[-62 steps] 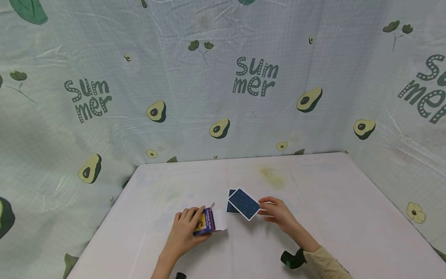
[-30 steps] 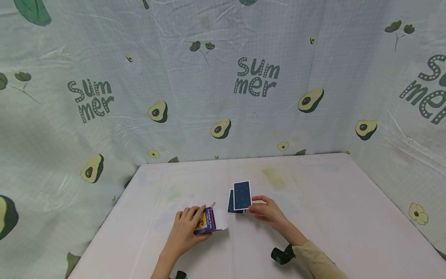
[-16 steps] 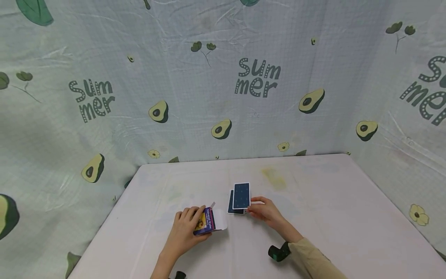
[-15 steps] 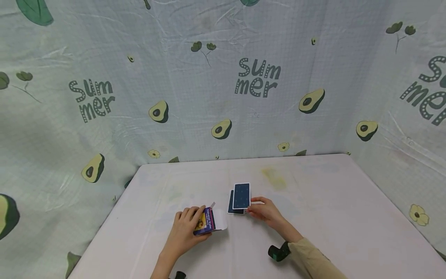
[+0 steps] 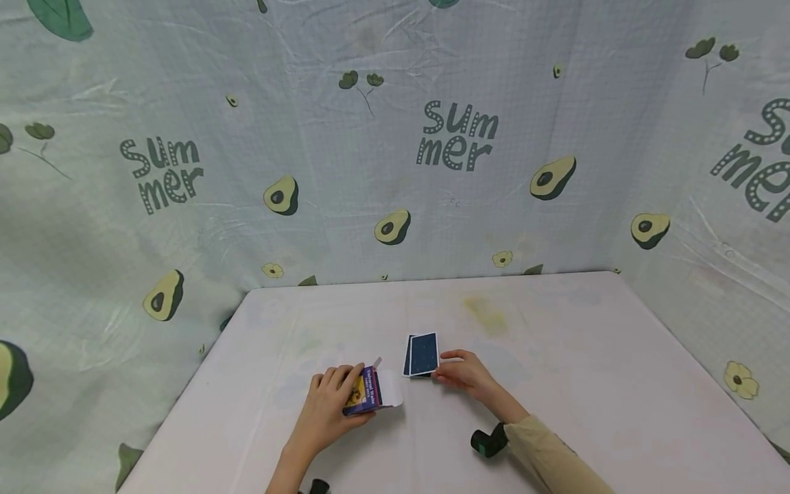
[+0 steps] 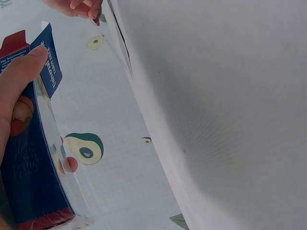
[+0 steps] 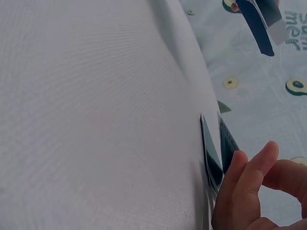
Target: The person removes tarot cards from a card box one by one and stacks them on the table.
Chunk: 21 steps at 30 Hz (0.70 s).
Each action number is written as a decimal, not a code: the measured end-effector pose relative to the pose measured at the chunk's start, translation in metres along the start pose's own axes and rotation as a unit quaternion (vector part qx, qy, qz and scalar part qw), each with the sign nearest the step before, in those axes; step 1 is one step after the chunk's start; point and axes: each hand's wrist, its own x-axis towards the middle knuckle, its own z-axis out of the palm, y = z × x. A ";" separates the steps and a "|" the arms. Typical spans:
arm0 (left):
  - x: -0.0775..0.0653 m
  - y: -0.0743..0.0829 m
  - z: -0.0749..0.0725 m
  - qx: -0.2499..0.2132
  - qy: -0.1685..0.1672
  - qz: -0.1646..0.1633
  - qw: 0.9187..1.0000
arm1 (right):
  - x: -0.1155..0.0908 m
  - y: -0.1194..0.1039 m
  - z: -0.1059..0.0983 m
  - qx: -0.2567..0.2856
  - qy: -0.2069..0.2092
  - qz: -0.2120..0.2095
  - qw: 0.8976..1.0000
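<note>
In the head view my left hand (image 5: 327, 400) grips a purple and yellow tarot card box (image 5: 368, 391), its white flap open toward the right. The left wrist view shows the thumb lying across the blue box (image 6: 29, 167) near its open flaps. My right hand (image 5: 467, 374) pinches a dark blue-backed tarot card (image 5: 424, 352) by its lower right edge. That card overlaps other face-down cards (image 5: 407, 358), whose left edge shows beneath it. From the right wrist, the held card (image 7: 228, 141) appears tilted and a little apart from the cards (image 7: 210, 153) on the table.
A white cloth-covered table (image 5: 543, 343) lies beneath both hands, with a yellowish stain (image 5: 484, 313) toward the back. Behind it hangs a pale curtain (image 5: 345, 151) printed with avocados and lettering. A dark wrist camera (image 5: 489, 440) sits by the right wrist.
The held card has turned from slanted to nearly upright, then come down and left over the other cards. My right hand has shifted left with it. My left hand and the box stay put.
</note>
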 end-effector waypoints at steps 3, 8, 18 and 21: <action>0.001 0.001 0.001 -0.001 0.001 0.002 1.000 | 0.000 0.000 0.000 0.004 -0.005 -0.001 1.000; 0.001 0.002 0.001 0.000 0.000 0.003 1.000 | 0.001 0.000 0.001 0.015 -0.020 -0.005 1.000; 0.001 0.002 0.001 0.005 0.003 0.004 1.000 | 0.005 -0.001 0.003 -0.003 -0.022 0.007 1.000; 0.001 0.002 0.001 0.005 0.002 0.002 1.000 | 0.004 -0.001 0.003 -0.015 -0.014 0.010 1.000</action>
